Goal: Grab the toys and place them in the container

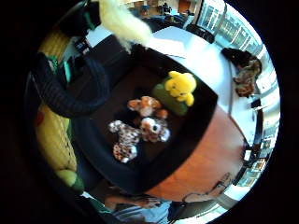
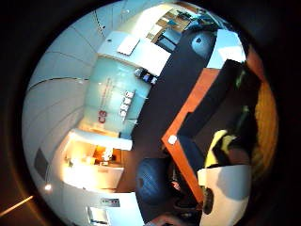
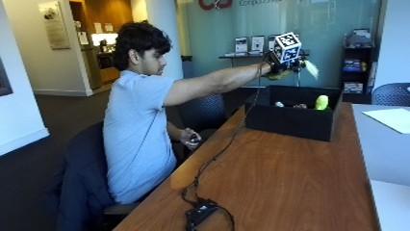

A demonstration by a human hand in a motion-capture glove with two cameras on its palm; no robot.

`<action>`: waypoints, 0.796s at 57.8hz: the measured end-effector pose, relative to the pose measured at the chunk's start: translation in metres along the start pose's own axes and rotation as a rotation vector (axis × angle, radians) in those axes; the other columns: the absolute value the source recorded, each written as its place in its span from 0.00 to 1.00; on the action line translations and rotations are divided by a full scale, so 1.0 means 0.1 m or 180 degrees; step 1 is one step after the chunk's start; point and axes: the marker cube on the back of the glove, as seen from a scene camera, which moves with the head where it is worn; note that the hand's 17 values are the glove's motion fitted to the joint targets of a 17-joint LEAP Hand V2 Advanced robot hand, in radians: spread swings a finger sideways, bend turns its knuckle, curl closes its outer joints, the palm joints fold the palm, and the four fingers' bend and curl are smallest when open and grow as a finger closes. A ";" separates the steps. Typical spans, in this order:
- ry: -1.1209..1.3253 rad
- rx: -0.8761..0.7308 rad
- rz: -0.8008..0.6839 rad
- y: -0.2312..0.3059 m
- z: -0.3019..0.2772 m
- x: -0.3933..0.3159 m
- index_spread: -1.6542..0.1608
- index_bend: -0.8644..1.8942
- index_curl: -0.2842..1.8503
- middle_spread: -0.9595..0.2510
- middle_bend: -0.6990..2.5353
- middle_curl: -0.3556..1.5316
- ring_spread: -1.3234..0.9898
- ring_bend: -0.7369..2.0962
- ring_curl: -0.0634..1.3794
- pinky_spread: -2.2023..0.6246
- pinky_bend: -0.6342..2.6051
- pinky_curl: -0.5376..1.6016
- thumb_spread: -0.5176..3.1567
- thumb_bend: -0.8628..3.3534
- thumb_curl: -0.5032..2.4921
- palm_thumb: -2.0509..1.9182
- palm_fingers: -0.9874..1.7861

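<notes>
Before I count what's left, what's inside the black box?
In the box lie a yellow plush on a green one, and three spotted brown-and-white plushes. Anything beneath them is hidden. The right hand holds another toy above.

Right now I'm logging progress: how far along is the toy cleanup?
Nearly done. The black container already holds several plush toys, a yellow one included. The gloved right hand grips one more yellow toy above it. No toys show on the table.
</notes>
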 end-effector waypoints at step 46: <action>0.0928 -0.0293 0.0027 1.21 -1.30 1.06 0.72 0.38 0.36 0.77 0.25 0.29 0.57 0.33 0.21 0.79 0.40 0.40 0.50 0.19 0.26 0.50 0.32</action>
